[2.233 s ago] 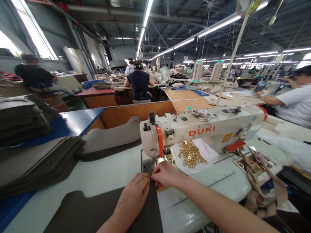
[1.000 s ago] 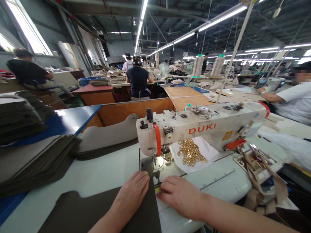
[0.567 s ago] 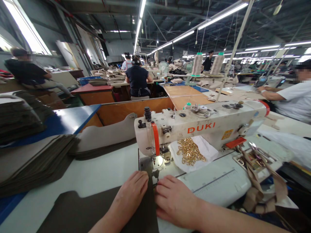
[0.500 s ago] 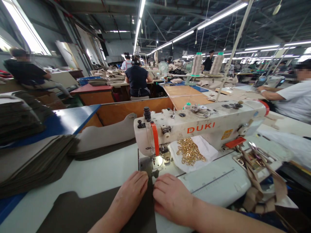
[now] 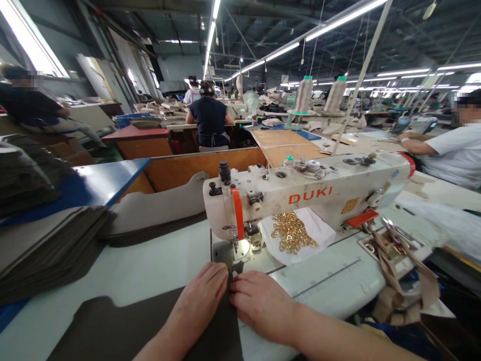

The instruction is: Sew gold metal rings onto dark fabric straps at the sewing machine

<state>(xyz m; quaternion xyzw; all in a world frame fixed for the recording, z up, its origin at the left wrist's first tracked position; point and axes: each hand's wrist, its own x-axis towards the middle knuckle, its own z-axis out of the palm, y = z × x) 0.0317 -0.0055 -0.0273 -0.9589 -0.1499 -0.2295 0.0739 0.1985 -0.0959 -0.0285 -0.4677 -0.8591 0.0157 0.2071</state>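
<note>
1. The right hand [image 5: 261,303], up beside the needle area about two seconds ago, is now drawn back toward the worktop's [image 5: 150,271] near edge and sits just beside the left hand [image 5: 203,293].
2. That change, I judge, puts both hands to steadying or aligning the dark fabric panel [image 5: 124,323] in front of the sewing machine [image 5: 311,180].
3. The panel lies flat on the worktop toward its near edge; the panel's right edge runs beneath the hands, and its far end is partly hidden by them.
4. The left hand is narrow, fingers bent together on the panel; whether it pinches the fabric, I cannot tell.
5. The right hand is loosely curled, fingertips at the panel's right edge; its thumb is hidden, so any grip is unclear.
</note>
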